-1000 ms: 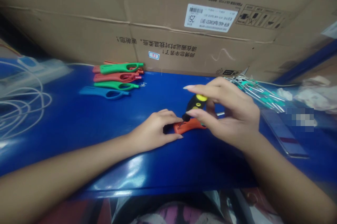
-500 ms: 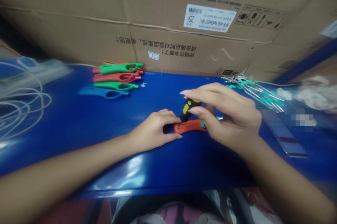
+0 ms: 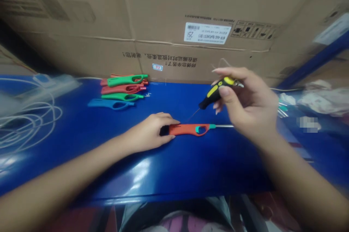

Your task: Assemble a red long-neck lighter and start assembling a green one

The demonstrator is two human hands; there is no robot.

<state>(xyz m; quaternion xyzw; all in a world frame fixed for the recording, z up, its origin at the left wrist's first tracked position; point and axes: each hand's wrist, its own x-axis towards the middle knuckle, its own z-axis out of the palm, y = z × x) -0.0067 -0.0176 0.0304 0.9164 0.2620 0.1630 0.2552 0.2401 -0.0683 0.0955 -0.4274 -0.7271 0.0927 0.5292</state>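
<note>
An orange stick lighter with teal parts and a metal tube lies flat on the blue table. Thumb and fingers of my left hand close around its left end, pressing it there. In my right hand is a screwdriver with a black and yellow handle. Its thin shaft slants down to the left, the tip above the lighter's body and apart from it as far as I can see. My right hand covers the far end of the metal tube.
Green, red and blue lighter casings lie at the back left, near a coiled white cable. A large carton stands behind. Metal tubes with teal parts and crumpled white material are at the right, partly behind my right hand.
My right hand has lifted the screwdriver up and to the right, off the orange lighter. The left hand still holds the lighter's end. The camera view has tilted upward.
</note>
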